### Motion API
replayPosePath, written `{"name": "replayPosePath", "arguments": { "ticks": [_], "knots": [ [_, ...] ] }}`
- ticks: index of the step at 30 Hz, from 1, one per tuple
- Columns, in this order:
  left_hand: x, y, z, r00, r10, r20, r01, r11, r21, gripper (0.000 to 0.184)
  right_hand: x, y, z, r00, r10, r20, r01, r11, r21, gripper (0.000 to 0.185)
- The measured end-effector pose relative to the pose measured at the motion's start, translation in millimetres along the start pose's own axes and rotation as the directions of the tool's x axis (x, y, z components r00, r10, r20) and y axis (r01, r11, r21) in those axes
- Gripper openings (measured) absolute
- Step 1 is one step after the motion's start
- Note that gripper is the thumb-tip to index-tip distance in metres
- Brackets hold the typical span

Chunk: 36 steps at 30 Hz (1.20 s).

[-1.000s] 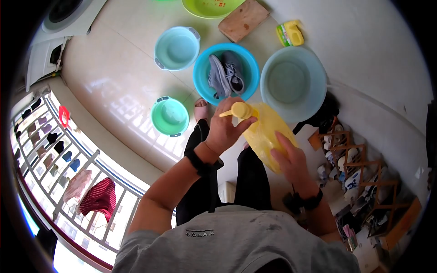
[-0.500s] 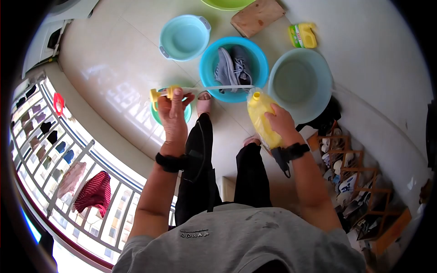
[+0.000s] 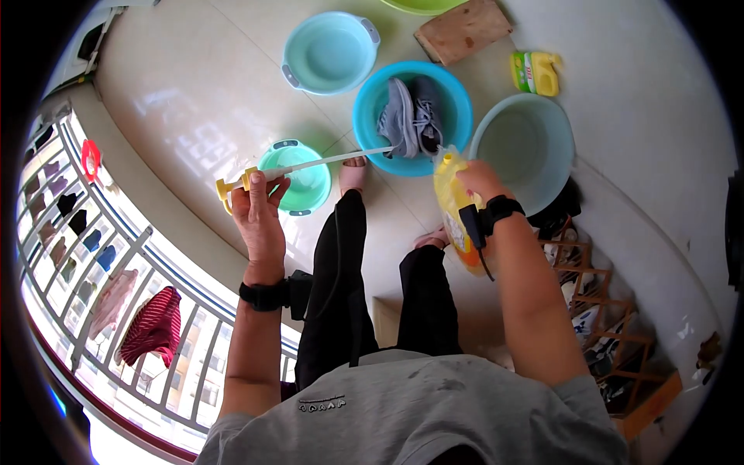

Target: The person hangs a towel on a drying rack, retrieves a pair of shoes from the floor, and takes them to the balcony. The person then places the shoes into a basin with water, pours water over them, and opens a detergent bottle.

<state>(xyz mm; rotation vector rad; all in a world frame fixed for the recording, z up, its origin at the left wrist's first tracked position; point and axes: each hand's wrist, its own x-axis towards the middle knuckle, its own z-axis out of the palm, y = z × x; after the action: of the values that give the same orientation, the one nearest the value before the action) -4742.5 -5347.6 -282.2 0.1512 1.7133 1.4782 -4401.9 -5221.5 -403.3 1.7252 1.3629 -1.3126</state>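
Note:
My left hand (image 3: 260, 213) grips a yellow pump head (image 3: 239, 187) at the left, and its long pale tube (image 3: 333, 158) points right towards the blue basin. With my right hand (image 3: 482, 182) I hold a yellow bottle (image 3: 456, 205) near its neck; the bottle's top is uncapped, and the tube is outside it. A blue basin (image 3: 457, 97) beyond my hands holds a pair of grey shoes (image 3: 398, 116). Below the tube is a small green basin (image 3: 306, 194).
A light-blue basin (image 3: 329, 54), a wooden board (image 3: 465, 31) and a yellow jug (image 3: 536, 73) stand further away. A large pale basin (image 3: 523, 151) is right of the blue one. Wooden shoe racks (image 3: 647, 403) stand at right, a barred window (image 3: 139, 310) at left.
The pump head, earlier at the bottle's top, has come out with its tube and moved left in my left hand. My right hand has shifted on the bottle, which is now more upright.

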Motion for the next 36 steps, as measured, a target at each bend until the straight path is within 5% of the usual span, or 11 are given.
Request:
{"name": "replayPosePath", "arguments": {
  "ticks": [18,29,36],
  "knots": [
    [7,-7,-12,0.992,-0.124,0.014,0.124,0.991,-0.058,0.029,16,-28,-22,0.994,0.089,0.060,-0.083,0.993,-0.087,0.024],
    [14,-10,-22,0.988,-0.154,0.010,0.154,0.985,-0.075,0.027,5,-67,-54,0.978,0.192,0.079,-0.153,0.925,-0.349,0.034],
    [14,-8,-28,0.985,-0.170,0.003,0.169,0.977,-0.127,0.030,0,-73,-68,0.981,0.191,0.034,-0.174,0.943,-0.284,0.033]
  ]
}}
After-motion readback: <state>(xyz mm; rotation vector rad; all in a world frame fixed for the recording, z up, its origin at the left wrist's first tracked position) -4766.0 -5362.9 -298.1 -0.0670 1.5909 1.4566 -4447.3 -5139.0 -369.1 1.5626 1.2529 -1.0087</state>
